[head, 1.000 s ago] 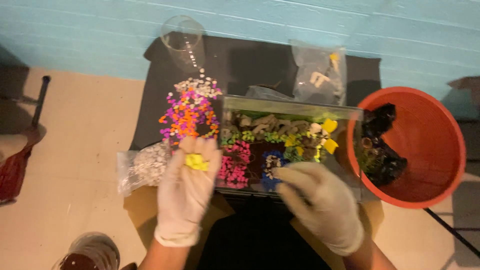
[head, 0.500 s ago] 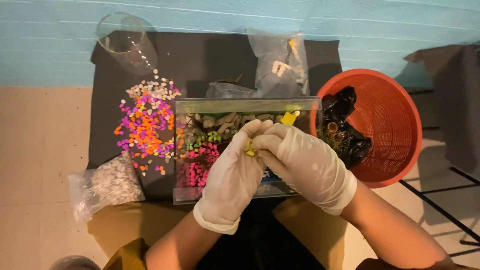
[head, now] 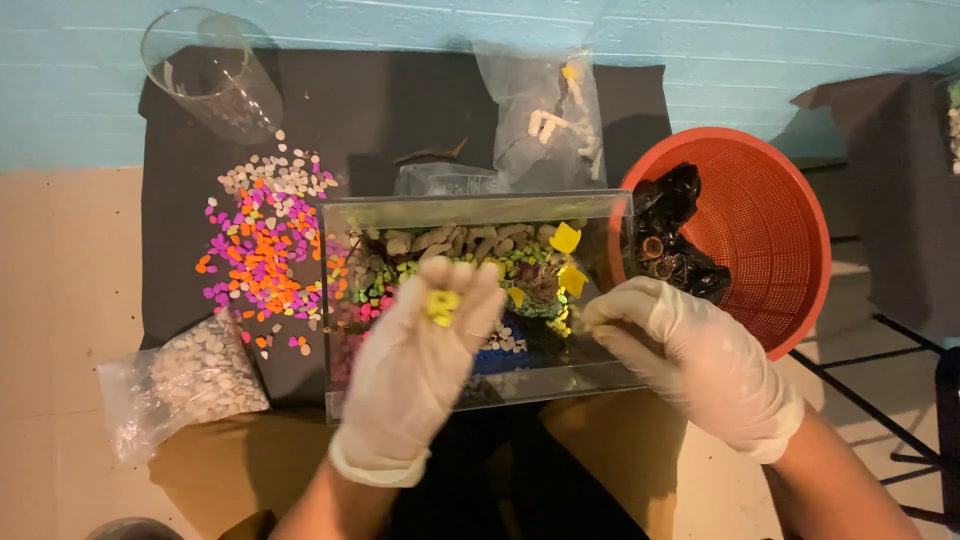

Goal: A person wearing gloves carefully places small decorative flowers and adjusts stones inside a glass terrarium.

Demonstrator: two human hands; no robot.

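A clear rectangular glass tank (head: 470,207) stands in front of me with grey rocks, small plants and coloured pebbles inside. My left hand (head: 415,375), in a white glove, is held palm up over the tank's near left part with several yellow pebbles (head: 441,303) at the fingertips. My right hand (head: 695,360), also gloved, hovers over the tank's near right corner with its fingers pinched together; what they hold is too small to tell.
Loose pink, orange, purple and white pebbles (head: 262,240) lie on the black mat (head: 350,110) left of the tank. A bag of white stones (head: 185,385) sits at the near left. A glass beaker (head: 205,70), plastic bags (head: 540,115) and an orange basket (head: 775,235) with dark clumps surround the tank.
The two hands, pressed together over the tank half a second ago, have separated. The right hand moved to the right; the left hand stayed over the tank with the yellow pebbles.
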